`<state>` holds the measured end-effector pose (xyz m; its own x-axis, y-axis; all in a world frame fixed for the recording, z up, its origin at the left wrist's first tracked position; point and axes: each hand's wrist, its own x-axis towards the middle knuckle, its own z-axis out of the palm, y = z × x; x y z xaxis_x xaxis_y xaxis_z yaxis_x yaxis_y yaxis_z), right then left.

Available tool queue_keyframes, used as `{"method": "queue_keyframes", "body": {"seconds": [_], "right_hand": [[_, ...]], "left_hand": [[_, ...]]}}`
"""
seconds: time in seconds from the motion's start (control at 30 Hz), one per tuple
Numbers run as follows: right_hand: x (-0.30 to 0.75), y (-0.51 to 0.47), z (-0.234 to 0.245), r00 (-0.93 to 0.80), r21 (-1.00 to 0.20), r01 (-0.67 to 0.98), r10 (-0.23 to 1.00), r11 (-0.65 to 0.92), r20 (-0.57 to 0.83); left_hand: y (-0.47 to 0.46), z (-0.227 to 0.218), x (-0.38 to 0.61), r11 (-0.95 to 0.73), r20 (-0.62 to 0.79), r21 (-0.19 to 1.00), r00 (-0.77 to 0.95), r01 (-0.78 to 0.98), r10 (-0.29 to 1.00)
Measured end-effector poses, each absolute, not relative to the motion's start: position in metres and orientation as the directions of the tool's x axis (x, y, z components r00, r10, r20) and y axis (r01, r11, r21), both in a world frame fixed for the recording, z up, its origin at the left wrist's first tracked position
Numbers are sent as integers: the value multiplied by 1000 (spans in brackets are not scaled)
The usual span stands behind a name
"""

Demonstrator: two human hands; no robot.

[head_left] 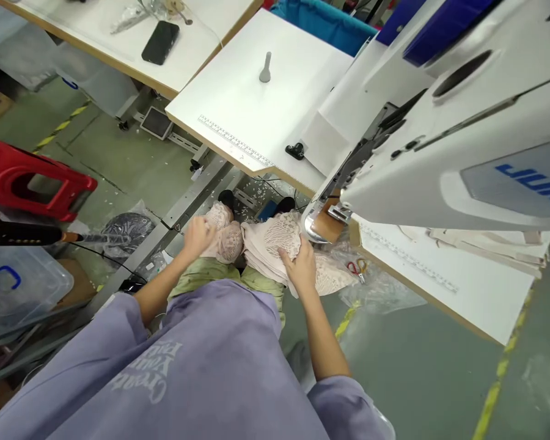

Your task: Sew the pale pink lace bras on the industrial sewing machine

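Pale pink lace bras lie in a pile across the lap, just below the sewing machine's table. My left hand (198,237) is closed at the left edge of a lace bra (230,241), fingers curled against the fabric. On the right, my right hand (301,266) grips another lace bra (279,238), thumb on top and fingers at its far side. More lace fabric (332,275) hangs down to the right of this hand. Some fingertips are hidden by the hands and cloth.
A white JUKI sewing machine (462,146) overhangs on the right. Its white table (242,91) carries a grey tool (266,68). Small scissors (358,267) rest on clear plastic (385,293). A phone (160,43) lies on the far table. A red holder (36,177) stands left.
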<state>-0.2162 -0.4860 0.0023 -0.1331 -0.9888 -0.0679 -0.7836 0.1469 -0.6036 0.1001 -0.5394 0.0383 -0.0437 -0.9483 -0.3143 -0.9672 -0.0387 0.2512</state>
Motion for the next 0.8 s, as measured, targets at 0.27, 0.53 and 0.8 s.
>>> {"method": "queue_keyframes", "body": {"seconds": [0.27,0.53,0.8], "right_hand": [[-211,-470,35,-276,-709,-703,-942,63,191],[-116,-443,58,643,-835,-534,-704,-130,-301],[-148,-427,136,551,-918,-388,-819,-83,-158]], "left_hand": [[-508,27,138,-18,-480,172,-68,-985,-874],[-441,96,74,217,-396,580,-504,-786,-768],[-505,96,91,-249,-485,862,-571,-442,-663]]}}
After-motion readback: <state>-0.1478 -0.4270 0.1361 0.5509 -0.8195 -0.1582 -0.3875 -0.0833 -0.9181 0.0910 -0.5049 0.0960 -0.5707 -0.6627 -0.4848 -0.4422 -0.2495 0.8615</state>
